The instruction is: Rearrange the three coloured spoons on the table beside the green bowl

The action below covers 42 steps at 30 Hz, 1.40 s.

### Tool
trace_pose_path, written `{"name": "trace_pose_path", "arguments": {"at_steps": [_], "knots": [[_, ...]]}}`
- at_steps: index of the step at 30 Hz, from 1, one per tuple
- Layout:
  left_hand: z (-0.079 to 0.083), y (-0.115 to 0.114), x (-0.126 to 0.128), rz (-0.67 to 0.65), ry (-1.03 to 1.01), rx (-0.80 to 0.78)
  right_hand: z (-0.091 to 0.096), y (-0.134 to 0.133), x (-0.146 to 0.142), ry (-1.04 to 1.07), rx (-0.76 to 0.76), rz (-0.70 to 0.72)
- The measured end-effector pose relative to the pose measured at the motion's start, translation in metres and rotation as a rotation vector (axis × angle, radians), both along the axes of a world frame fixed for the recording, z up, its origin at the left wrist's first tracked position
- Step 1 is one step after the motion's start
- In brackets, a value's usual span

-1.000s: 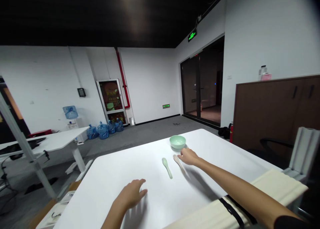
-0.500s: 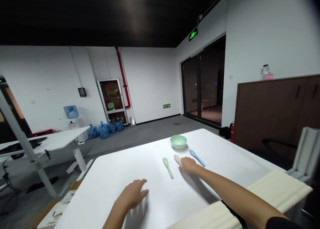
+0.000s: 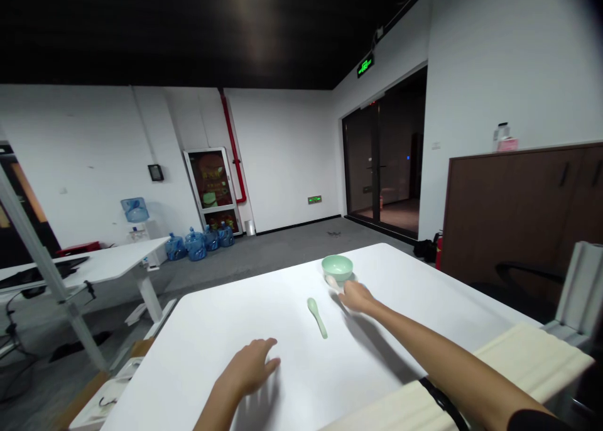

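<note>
My right hand [image 3: 357, 297] is closed on the handle of a pale beige spoon [image 3: 333, 284], whose bowl end points left, just in front of a mint-green bowl [image 3: 337, 266]. The shadow under that arm suggests the hand is above the table. A light green spoon [image 3: 317, 318] lies on the white table [image 3: 207, 330], nearer to me and left of the right hand. My left hand [image 3: 250, 365] hovers or rests at the near left, fingers apart, holding nothing. A blue spoon seen earlier is hidden, apparently behind my right hand.
Cream-coloured padding [image 3: 400, 409] runs along the near edge under my right forearm. A metal post [image 3: 572, 293] stands at the right. Another white desk [image 3: 113, 255] is at the left, with several blue water bottles [image 3: 195, 245] behind it. A brown cabinet [image 3: 513, 211] stands at the right.
My right hand has lifted the beige spoon and moved it slightly forward toward the bowl, covering the blue spoon. My left hand has stayed in place.
</note>
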State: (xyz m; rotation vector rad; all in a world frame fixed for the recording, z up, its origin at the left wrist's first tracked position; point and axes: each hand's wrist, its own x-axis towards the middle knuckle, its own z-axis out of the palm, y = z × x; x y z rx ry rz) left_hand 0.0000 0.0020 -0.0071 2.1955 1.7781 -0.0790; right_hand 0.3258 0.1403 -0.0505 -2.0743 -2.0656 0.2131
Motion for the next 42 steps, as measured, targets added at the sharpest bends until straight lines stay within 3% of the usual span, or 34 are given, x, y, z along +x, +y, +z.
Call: {"name": "trace_pose_path", "arguments": {"at_steps": [5,9,16,21,26,34,42], "knots": [[0.0,0.002,0.001,-0.005,0.005,0.006,0.024,0.028,0.018,0.015,0.092,-0.121],[-0.005,0.006,-0.003,0.006,0.008,0.012,0.031,0.053,0.025,0.016,0.146,-0.189],[-0.009,0.012,-0.006,0.029,-0.014,0.001,0.013,0.087,0.022,0.037,0.108,-0.229],[-0.01,0.015,-0.004,0.038,-0.003,-0.012,-0.002,0.098,0.024,0.044,0.082,-0.228],[-0.01,0.017,-0.003,0.036,-0.005,-0.009,-0.004,0.105,0.028,0.031,0.072,-0.214],[-0.009,0.015,-0.004,0.034,-0.002,-0.011,0.007,0.088,0.028,0.021,0.077,-0.173],[-0.009,0.012,-0.002,0.007,-0.01,0.0,0.029,0.017,0.039,0.077,0.098,-0.025]]}}
